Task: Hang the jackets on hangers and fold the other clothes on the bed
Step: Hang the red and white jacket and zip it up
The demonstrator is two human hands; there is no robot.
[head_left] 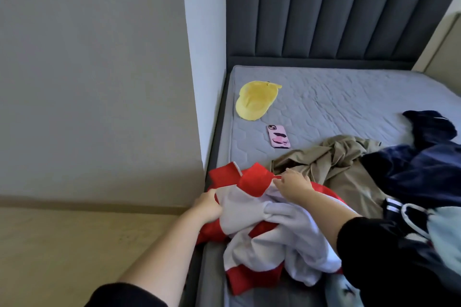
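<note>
Sorting the red-and-white jacket (262,219) at the bed's (324,97) near edge

My 2 hands are apart, left hand (208,203) clamped on its side, right hand (294,184) pinching its collar; next I'd judge: lift, shake open, find a hanger.

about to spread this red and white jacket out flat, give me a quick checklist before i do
1. Left hand gripping the red and white jacket: ok, closed on its left edge.
2. Right hand gripping it: ok, pinching the red part near the top.
3. Jacket free of other clothes: cannot tell, the khaki garment lies right behind it, maybe overlapping.
4. Bare mattress to spread on: ok, open area beyond the pile.
5. Phone out of the way: not ok, it lies just beyond the jacket.
6. Yellow cap clear: ok, further back.
7. Hanger within reach: cannot tell, none in view.
</note>
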